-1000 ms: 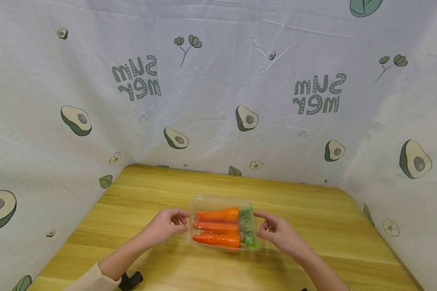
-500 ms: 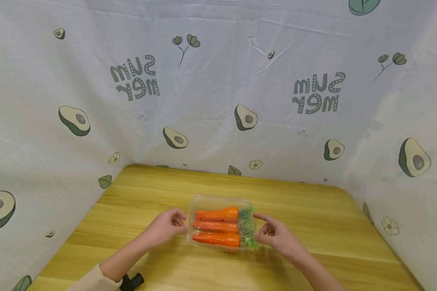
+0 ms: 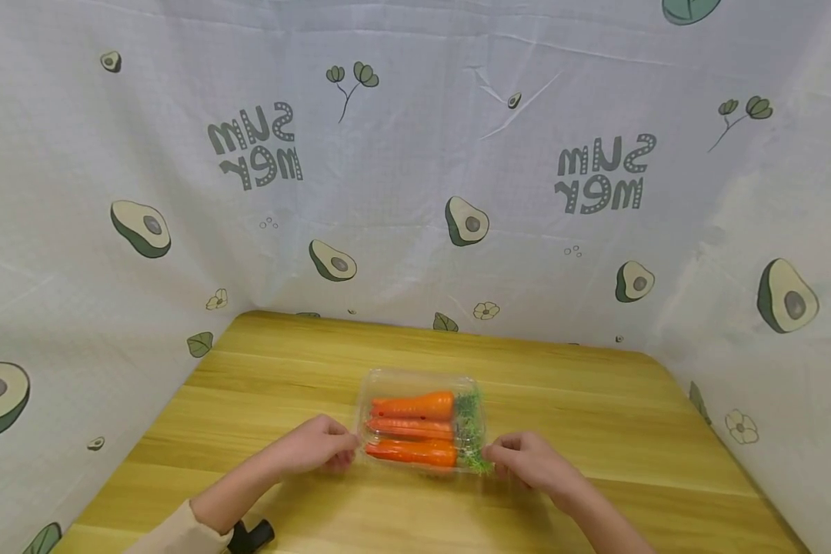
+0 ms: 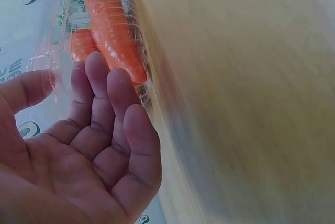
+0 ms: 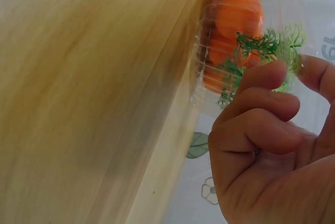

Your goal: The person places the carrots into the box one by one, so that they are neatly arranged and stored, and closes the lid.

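Note:
A clear plastic clamshell box (image 3: 422, 377) stands on the wooden table. Inside lie an upper carrot (image 3: 415, 405), a middle carrot (image 3: 412, 428) and a lower carrot (image 3: 415, 452), with green tops (image 3: 472, 431) at the right end. At the near left corner is my left hand (image 3: 318, 445); in the left wrist view its thumb touches the lid's edge, and its gently bent fingers (image 4: 97, 77) lie beside the box wall, spread from the thumb. My right hand (image 3: 533, 462) pinches the near right corner between thumb and index finger, its other fingers curled.
The wooden table (image 3: 561, 392) extends around the box on all sides. A white avocado-print cloth (image 3: 388, 177) hangs behind and along both sides. A black piece (image 3: 251, 535) shows by the left sleeve (image 3: 180, 531).
Both hands have shifted toward the box's near corners, the left lower along its side and the right with its index finger drawn in. The box has stayed in place.

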A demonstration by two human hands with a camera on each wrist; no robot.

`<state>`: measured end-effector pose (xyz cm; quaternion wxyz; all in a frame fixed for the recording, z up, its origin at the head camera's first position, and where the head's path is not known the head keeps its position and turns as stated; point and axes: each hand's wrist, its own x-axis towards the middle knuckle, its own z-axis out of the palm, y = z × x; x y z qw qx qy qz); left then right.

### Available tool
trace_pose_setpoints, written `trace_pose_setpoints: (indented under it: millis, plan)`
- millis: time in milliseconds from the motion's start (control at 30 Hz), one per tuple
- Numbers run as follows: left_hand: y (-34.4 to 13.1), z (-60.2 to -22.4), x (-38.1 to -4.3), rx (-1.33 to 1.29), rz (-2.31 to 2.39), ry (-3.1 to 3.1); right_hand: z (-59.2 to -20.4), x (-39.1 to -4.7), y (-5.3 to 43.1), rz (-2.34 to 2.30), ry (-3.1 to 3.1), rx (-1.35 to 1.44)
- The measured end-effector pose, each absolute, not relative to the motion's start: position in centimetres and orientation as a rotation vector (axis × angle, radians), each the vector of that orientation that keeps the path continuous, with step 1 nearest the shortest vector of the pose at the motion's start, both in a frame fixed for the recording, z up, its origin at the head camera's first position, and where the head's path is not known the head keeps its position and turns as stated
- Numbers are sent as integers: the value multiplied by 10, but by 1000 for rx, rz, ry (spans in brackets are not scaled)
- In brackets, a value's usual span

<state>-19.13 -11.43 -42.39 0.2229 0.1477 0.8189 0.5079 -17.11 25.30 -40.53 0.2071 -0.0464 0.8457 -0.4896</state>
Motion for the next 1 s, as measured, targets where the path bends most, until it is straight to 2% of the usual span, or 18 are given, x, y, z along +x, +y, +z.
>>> trace_pose_setpoints:
  millis: [167,1000]
  plan:
    - [-113,-423,-190,425,1457,2204,-407,-173,255,-1379,2278,-201]
    - [-112,-422,-188,377,1566,2032,-414,-173,252,-1436,2188,-188]
